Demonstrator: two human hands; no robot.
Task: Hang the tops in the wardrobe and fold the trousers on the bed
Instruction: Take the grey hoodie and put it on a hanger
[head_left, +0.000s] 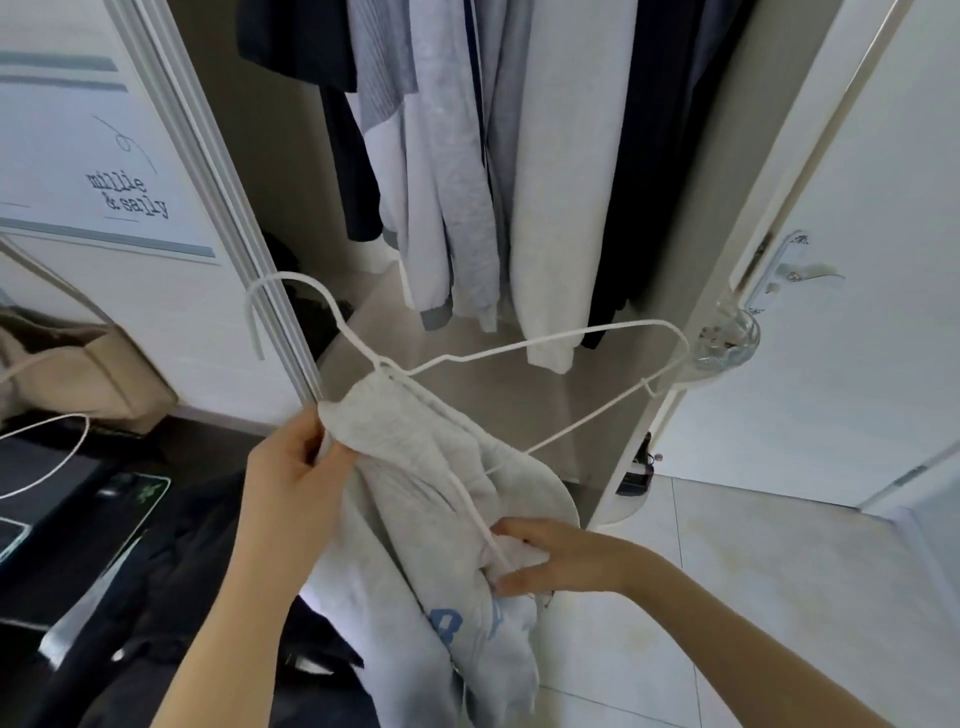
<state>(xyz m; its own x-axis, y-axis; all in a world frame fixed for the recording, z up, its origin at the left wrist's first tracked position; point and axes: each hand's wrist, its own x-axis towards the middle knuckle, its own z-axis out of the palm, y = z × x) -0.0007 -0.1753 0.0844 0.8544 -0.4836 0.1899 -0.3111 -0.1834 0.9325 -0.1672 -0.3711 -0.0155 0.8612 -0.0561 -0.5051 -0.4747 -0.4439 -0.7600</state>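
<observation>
From the head camera, the left hand (296, 467) grips the upper edge of a pale grey top (415, 488), fingers curled round the cloth where it bunches over one arm of a white wire hanger (519, 353). The right hand (550, 558) pinches a fold of the same top lower down, thumb and fingers closed on the cloth beside a white drawstring (475, 512) that runs across it. The top hangs between the hands in front of the open wardrobe (670, 260), partly threaded on the hanger; blue letters show near its lower end. The hanger is tilted, its hook up to the left, its far shoulder bare and reaching toward the wardrobe's right edge. Inside the wardrobe hang grey, white and dark clothes (467, 156). To the left stand a beige bag (78, 374) and a white cable (47, 457) on a dark surface; dark cloth (171, 597) lies below the left forearm. A white door (831, 312) with a handle stands at right, above pale floor tiles (753, 597).
</observation>
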